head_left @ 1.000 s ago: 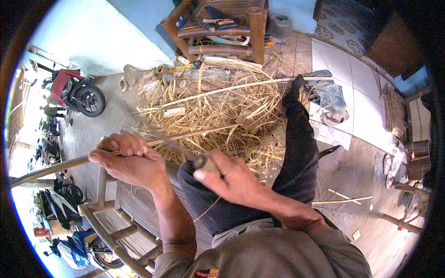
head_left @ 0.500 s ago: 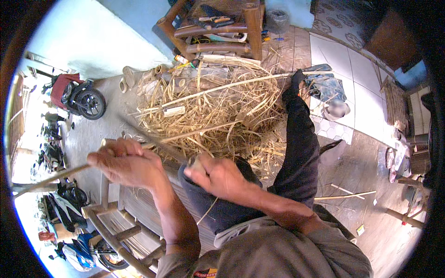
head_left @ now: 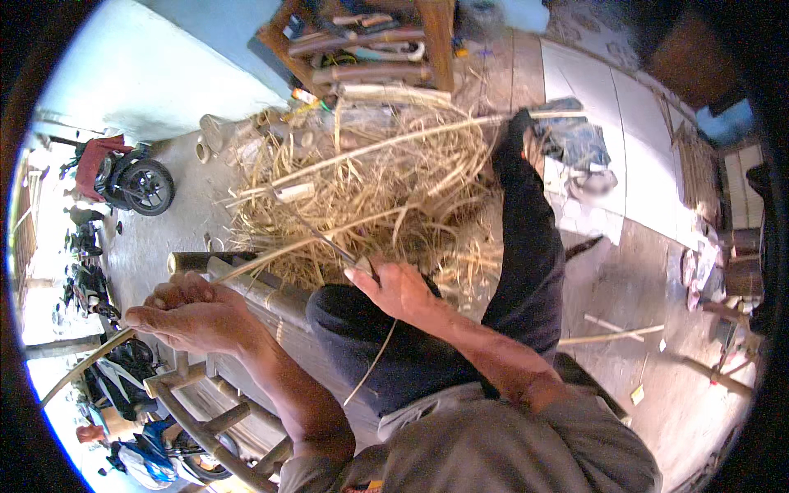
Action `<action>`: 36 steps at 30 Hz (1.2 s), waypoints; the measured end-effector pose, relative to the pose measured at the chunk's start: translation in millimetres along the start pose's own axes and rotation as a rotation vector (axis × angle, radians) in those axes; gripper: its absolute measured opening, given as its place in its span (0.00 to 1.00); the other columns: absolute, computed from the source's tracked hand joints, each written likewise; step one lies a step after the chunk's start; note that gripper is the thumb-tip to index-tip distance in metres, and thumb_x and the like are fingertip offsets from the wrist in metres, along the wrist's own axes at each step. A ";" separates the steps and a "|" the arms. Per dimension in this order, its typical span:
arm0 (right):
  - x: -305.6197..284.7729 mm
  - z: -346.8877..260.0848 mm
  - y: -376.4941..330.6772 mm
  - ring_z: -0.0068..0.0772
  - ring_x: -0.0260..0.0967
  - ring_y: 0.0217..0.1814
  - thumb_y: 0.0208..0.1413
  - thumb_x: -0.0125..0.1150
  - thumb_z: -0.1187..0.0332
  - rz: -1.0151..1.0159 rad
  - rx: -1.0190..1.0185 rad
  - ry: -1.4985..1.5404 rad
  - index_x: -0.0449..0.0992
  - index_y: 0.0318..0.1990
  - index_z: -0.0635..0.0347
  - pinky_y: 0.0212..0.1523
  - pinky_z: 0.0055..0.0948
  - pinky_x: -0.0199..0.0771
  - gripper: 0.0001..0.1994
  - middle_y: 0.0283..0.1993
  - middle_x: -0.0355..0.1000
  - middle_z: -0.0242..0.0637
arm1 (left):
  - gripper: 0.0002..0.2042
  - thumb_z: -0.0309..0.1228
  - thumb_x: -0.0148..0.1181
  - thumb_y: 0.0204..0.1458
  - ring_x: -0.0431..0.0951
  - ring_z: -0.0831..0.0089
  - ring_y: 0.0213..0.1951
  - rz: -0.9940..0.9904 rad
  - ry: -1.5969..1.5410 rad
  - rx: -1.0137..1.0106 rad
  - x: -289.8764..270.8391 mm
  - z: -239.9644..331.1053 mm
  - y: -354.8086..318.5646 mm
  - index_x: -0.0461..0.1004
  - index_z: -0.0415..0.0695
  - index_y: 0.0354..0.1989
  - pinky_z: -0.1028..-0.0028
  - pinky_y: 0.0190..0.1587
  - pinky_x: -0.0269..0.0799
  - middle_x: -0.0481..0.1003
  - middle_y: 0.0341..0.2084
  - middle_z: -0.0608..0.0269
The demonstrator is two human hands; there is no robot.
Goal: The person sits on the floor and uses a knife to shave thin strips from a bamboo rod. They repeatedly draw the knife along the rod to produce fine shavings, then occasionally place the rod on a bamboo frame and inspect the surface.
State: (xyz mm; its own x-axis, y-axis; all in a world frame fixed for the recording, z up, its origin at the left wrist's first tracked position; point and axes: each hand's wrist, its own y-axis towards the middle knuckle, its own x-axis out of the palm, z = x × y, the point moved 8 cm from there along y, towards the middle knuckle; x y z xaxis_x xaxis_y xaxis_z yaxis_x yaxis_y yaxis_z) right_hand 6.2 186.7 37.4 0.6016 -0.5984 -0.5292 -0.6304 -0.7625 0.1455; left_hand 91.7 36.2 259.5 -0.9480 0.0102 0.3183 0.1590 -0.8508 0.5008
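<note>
My left hand point(head_left: 187, 319) is closed around a long, thin bamboo strip point(head_left: 306, 240). One end of the strip sticks out past the hand to the lower left; the other slants up to the right over a heap of shavings point(head_left: 370, 181). In my right hand point(head_left: 399, 292), above my bent knee, is a knife point(head_left: 322, 237) gripped by its handle. Its narrow blade points up and left, crossing the strip in the picture; whether the two touch I cannot tell. A thin splinter point(head_left: 374, 361) lies across my dark trouser leg below the right hand.
Another long pale strip point(head_left: 378, 148) stretches across the shavings toward my foot. A bamboo bench point(head_left: 205, 419) is at lower left, and a bamboo shelf with tools point(head_left: 370, 49) stands at the far side. Motorbikes point(head_left: 144, 185) are parked to the left. Loose sticks point(head_left: 612, 335) lie on the right-hand floor.
My left hand has moved left and down with the strip. My right hand has shifted slightly up and right; the knife blade, blurred before, now shows clearly.
</note>
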 end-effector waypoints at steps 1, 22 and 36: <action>3.2 -6.6 2.6 0.56 0.75 0.28 0.59 0.59 0.51 -0.042 -0.171 -0.092 0.71 0.38 0.62 0.29 0.49 0.76 0.20 0.30 0.75 0.54 | 0.26 0.56 0.42 0.64 0.46 0.81 0.13 0.003 -0.005 -0.024 -1.2 -2.3 2.0 0.50 0.53 0.20 0.79 0.14 0.40 0.48 0.12 0.74; 45.5 125.2 18.2 0.33 0.65 0.11 0.62 0.55 0.49 0.105 0.032 -0.438 0.71 0.35 0.63 0.11 0.34 0.69 0.22 0.14 0.67 0.38 | 0.26 0.57 0.45 0.63 0.46 0.80 0.16 -0.022 0.050 0.047 3.6 -37.1 49.7 0.53 0.52 0.20 0.77 0.18 0.40 0.46 0.14 0.75; 71.4 291.3 13.0 0.50 0.75 0.24 0.61 0.50 0.41 -0.078 0.526 -0.061 0.75 0.42 0.68 0.26 0.45 0.76 0.31 0.24 0.74 0.51 | 0.24 0.47 0.45 0.65 0.48 0.78 0.14 0.191 0.081 0.013 -23.2 -86.2 102.5 0.50 0.52 0.17 0.76 0.17 0.44 0.50 0.12 0.72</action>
State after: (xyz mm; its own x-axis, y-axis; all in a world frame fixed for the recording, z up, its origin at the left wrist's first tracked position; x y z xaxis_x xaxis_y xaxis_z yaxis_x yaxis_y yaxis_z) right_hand -102.0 205.7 -242.0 0.6368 -0.5170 -0.5719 -0.7550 -0.5684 -0.3268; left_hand 106.1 -96.5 234.1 -0.9194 -0.1933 0.3425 0.3406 -0.8266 0.4479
